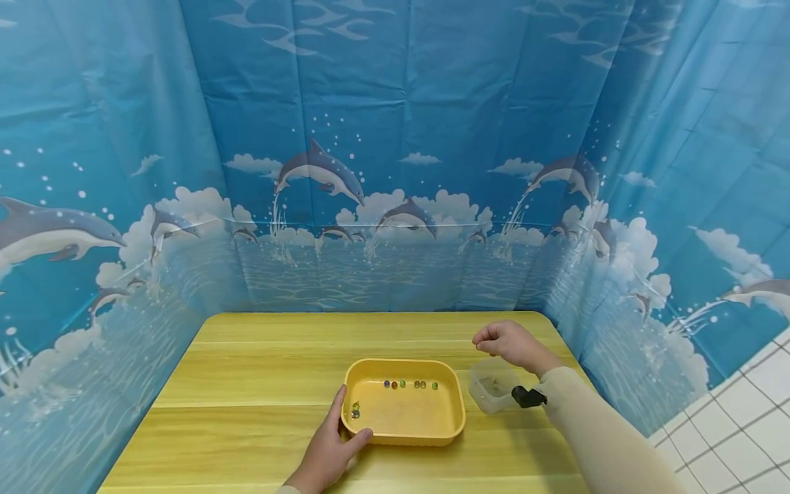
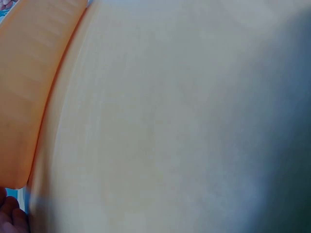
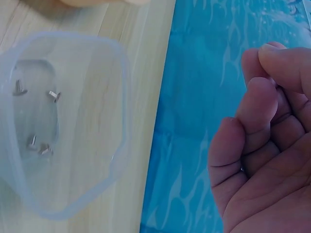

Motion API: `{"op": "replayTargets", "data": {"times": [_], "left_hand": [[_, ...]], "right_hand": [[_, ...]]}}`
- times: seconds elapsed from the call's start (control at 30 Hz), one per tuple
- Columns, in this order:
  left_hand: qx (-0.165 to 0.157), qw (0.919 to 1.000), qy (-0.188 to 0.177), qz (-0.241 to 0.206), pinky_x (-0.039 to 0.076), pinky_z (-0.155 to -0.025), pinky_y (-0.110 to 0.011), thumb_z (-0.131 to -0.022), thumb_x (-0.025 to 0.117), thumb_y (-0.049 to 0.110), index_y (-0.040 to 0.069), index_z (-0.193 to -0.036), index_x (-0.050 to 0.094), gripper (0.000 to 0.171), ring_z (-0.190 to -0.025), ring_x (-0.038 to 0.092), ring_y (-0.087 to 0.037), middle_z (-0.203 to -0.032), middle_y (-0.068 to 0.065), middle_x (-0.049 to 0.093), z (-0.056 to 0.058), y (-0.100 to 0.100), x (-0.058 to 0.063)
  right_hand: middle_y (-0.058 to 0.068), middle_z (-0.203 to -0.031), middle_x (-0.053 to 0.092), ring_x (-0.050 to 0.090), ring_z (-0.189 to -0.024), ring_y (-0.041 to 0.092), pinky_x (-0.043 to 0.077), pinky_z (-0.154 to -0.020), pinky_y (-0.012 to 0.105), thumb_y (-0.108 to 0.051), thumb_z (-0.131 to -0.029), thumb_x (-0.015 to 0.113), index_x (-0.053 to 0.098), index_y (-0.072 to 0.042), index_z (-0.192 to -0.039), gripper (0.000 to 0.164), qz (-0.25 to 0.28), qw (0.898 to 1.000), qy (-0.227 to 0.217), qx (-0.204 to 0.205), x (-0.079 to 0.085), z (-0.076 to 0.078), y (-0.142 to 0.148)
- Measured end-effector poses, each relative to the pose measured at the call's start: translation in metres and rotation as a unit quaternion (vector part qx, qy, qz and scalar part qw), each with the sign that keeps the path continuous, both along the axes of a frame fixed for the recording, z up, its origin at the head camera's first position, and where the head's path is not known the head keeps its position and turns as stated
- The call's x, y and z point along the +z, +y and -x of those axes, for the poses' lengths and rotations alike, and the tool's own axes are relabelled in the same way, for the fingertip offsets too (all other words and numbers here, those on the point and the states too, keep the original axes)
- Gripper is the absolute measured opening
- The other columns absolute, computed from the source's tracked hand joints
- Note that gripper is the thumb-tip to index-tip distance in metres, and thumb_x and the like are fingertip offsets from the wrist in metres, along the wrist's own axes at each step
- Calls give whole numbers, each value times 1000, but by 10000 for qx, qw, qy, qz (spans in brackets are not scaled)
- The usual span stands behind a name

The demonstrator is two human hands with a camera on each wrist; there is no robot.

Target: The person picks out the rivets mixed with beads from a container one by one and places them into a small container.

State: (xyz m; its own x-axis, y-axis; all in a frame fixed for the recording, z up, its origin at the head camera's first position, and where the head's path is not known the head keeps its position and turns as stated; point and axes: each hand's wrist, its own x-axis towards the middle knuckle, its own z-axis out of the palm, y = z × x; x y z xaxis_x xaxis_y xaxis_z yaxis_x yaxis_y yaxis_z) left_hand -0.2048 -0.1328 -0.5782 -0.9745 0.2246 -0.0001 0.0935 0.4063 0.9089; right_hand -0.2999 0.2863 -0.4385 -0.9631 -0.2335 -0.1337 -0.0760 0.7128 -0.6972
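My left hand (image 1: 328, 446) grips the front left corner of a yellow plastic tray (image 1: 401, 439), thumb at the front rim, fingers along the left side. In the left wrist view the tray's outer wall (image 2: 39, 87) looks orange, with fingertips (image 2: 13, 216) below it. Inside the tray lie several coloured glass marbles (image 1: 403, 384). Behind a clear plastic container (image 1: 478, 391), my right hand (image 1: 515, 343) is raised. Its fingers are curled, thumb against forefinger, and nothing shows between them. Several small metal screws (image 3: 53, 95) lie in the container.
The tray and container stand on a yellow wood-grain table (image 1: 259, 384). A blue curtain (image 1: 395, 274) printed with dolphins hangs around its back and sides. White tiles (image 1: 722, 425) show at lower right. A black wrist camera (image 1: 528, 396) overlaps the container in the head view.
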Motion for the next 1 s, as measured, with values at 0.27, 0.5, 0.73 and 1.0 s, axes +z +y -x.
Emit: {"op": "replayTargets", "data": {"times": [0.27,0.5,0.73,1.0], "left_hand": [[4,10000,37,53,25,-127,-59,-95,75,53,19,-171,9,106,-157,32,-40,-173,-18,27,0,0,-4],[-33,10000,-16,-20,24,-128,-58,-95,75,51,18,-171,9,106,-158,31,-41,-173,-18,25,-1,0,-5],[-2,10000,-16,-43,24,-128,-59,-94,76,52,19,-171,10,107,-158,31,-40,-173,-17,26,0,0,-7],[12,9999,-102,-67,24,-128,-60,-94,77,51,20,-171,9,107,-158,30,-41,-173,-18,26,1,-1,-7]], "right_hand": [[10,-120,74,68,-106,27,60,-89,45,-19,-103,68,77,-8,-115,18,31,9997,-80,-242,-2,-10,11],[9,-118,74,68,-106,21,61,-90,46,-19,-103,68,76,-7,-115,19,58,9993,-117,-347,-9,-15,20],[13,-120,74,70,-106,25,61,-90,48,-18,-103,68,76,-5,-118,22,51,9992,-165,-364,-16,-19,24],[10,-119,75,70,-104,24,61,-87,44,-20,-102,68,75,-2,-122,27,-95,9988,-232,-432,-23,-21,27]]}}
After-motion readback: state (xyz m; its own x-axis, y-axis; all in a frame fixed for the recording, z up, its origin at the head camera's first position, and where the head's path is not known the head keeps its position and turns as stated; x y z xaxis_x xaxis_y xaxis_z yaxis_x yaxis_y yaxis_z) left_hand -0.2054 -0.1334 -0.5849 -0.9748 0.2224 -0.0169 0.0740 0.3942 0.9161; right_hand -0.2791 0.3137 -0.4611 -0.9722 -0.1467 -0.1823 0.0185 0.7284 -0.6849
